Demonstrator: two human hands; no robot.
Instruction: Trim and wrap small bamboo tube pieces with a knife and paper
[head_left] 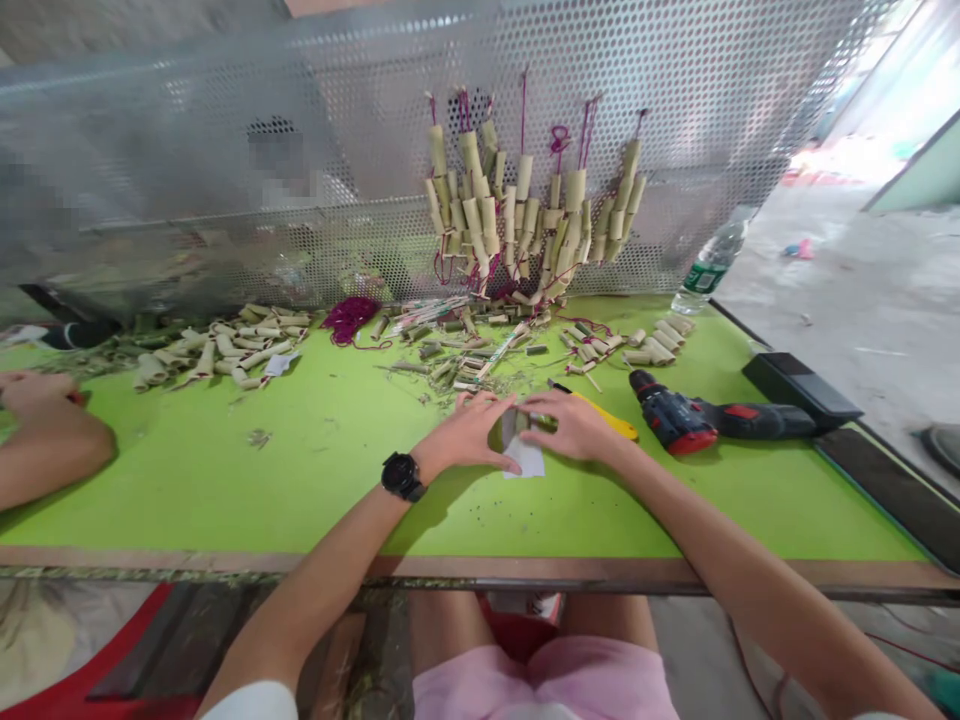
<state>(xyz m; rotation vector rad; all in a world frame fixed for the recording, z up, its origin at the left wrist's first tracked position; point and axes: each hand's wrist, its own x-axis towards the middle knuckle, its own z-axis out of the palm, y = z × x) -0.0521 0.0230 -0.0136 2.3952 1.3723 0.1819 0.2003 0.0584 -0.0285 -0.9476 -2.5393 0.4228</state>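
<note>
My left hand (474,432), with a black watch (403,476) on its wrist, curves over the green tabletop (315,480), its thumb at a small white paper (526,458). On the other side of the paper, my right hand (574,426) has its fingers bent around a short green piece (545,423), which they partly cover. Between the hands a greenish piece stands on or behind the paper; its shape is hard to make out. A yellow cutter (615,421) lies just beyond my right hand. Cut stem pieces (450,370) and shavings are spread behind both hands.
A cordless drill (675,415) with a black battery case (801,388) lies right, near a dark flat bar (889,490). A water bottle (709,270) stands at the back right. Strung tubes (525,215) hang on perforated metal (360,130). Another person's arm (52,450) rests at left, near a tube pile (225,350).
</note>
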